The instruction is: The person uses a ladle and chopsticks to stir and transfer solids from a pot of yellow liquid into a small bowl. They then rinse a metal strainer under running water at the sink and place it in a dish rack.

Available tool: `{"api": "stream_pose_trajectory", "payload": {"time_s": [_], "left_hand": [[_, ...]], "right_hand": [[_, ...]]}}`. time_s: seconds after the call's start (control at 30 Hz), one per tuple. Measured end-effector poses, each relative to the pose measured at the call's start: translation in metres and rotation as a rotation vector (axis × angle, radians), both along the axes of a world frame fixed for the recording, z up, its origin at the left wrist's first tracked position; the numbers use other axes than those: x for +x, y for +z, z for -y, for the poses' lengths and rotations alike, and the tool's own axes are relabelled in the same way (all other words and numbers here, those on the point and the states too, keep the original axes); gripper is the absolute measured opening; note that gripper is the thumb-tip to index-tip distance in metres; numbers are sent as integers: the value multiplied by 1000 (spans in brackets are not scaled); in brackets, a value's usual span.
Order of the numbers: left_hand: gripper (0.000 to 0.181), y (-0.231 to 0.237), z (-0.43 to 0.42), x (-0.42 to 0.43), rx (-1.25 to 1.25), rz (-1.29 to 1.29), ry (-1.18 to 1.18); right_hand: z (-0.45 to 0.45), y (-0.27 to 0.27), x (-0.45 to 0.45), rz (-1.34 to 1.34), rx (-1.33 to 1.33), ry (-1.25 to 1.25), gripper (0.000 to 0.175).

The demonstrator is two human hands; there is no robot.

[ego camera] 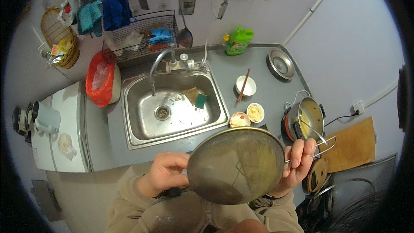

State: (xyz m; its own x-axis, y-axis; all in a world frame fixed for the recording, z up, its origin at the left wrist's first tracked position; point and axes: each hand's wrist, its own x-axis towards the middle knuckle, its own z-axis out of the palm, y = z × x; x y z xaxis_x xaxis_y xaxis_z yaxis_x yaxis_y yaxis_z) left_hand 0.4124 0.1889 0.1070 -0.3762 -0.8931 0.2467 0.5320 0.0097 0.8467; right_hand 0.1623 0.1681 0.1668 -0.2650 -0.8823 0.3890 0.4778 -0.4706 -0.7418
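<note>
A large round wire-mesh strainer [236, 165] is held up in front of my chest, its broad mesh face towards the camera. My left hand [166, 173] pinches the rim on one side. On the other side my right hand [299, 161] grips the wire handle, whose looped end sticks out past the fingers. Beyond the strainer's upper edge stand a white bowl of pale yellow chunks [255, 113] and a small patterned bowl [240, 120], partly covered by the rim. Farther back, chopsticks [244, 85] lie across a white bowl [248, 90].
A stainless sink [176, 141] under a curved faucet [158, 61] holds a green scouring pad [200, 101]. To the right, a steel pot [318, 111] with yellow contents and a utensil stands by a wooden cutting board [354, 145]. A green detergent bottle [239, 42] and metal basins [280, 64] sit behind.
</note>
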Motion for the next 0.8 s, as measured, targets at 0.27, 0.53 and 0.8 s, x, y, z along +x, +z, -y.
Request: {"api": "stream_pose_trajectory", "payload": {"time_s": [0.27,0.53,0.8], "left_hand": [[24,-17,-5,8,105,16,53],[25,-24,-4,12,108,-50,48],[25,-21,-2,15,119,-112,74]], "right_hand": [[11,-10,10,43,18,94,10],[14,-13,15,47,42,123,10],[16,-15,22,93,66,107,10]]}}
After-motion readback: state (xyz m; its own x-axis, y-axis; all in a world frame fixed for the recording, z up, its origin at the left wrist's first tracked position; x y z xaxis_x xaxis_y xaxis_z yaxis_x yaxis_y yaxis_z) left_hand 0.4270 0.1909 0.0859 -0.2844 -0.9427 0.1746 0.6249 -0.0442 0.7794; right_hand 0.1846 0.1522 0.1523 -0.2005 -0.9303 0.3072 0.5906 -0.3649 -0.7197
